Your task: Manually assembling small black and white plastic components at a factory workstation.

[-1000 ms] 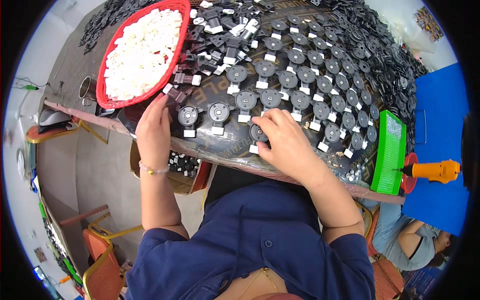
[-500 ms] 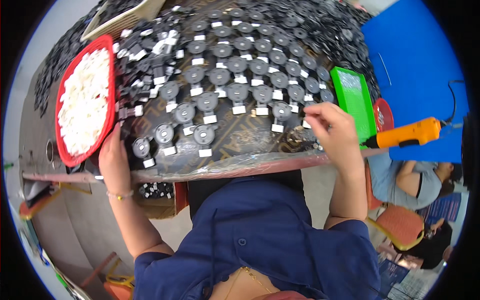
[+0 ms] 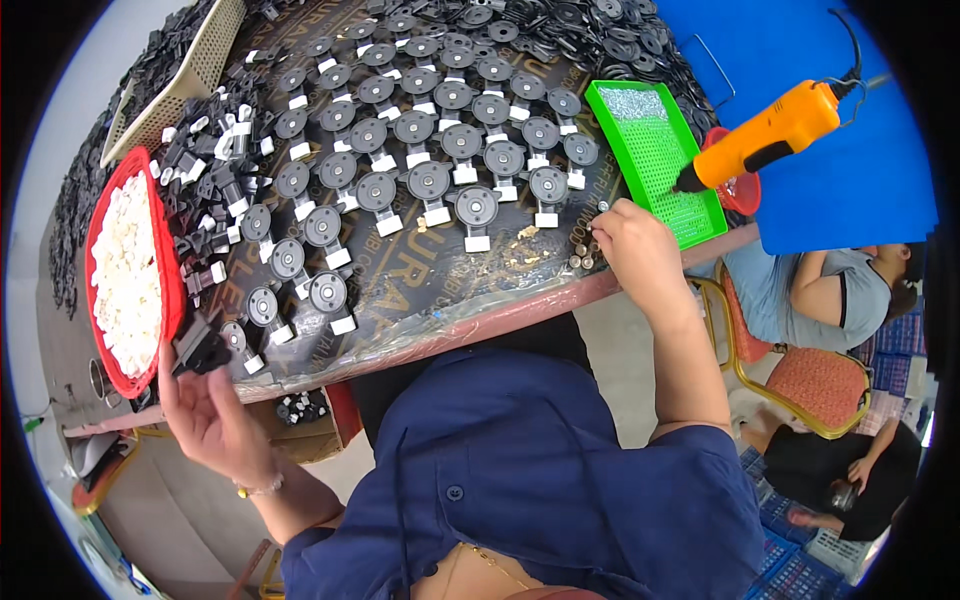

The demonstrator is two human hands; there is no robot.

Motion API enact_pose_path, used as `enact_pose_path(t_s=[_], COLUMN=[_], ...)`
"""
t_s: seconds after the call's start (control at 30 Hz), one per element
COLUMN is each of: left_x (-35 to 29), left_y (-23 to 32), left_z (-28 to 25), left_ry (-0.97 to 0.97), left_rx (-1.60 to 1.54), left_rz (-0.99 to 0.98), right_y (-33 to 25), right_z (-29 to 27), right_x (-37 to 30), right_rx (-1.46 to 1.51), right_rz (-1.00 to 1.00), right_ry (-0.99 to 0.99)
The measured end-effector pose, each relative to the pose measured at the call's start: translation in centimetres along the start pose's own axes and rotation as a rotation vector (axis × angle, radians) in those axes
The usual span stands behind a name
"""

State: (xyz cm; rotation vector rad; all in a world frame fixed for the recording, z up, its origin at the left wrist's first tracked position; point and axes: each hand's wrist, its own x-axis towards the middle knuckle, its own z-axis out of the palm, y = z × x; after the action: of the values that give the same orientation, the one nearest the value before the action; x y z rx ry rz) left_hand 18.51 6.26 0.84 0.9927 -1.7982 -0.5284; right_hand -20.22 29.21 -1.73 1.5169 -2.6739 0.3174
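My left hand is turned palm up at the table's front left edge, its thumb and fingers around a black plastic part. My right hand is by the table edge with thumb and fingertips pinched together; what they hold is too small to make out. Small metal pieces lie beside those fingertips. Between my hands spread rows of black round-headed assemblies with white ends, one of them a wheel-like assembly. An orange electric screwdriver rests with its tip over a green tray holding small silvery pieces.
A red basket of white parts stands at the left, with loose black parts beyond it. Behind is a beige basket. Black discs are heaped at the back. A red bowl sits right of the tray. Other people sit at the right.
My left hand has moved nearer and left, turning palm up with the black part at its fingers. My right thumb and fingertips have come together near the metal pieces. The view has shifted.
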Motion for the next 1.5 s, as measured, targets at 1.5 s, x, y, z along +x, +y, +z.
enact_pose_path(t_s=[1.5], left_x=[0.5], left_y=[7.2], left_z=[20.1], left_ry=[-1.086], left_rx=[-1.273], left_rz=[-0.710], right_y=[-6.9], right_z=[-3.2], right_x=[7.3], right_rx=[0.336], right_rz=[-0.649], right_ry=[0.307])
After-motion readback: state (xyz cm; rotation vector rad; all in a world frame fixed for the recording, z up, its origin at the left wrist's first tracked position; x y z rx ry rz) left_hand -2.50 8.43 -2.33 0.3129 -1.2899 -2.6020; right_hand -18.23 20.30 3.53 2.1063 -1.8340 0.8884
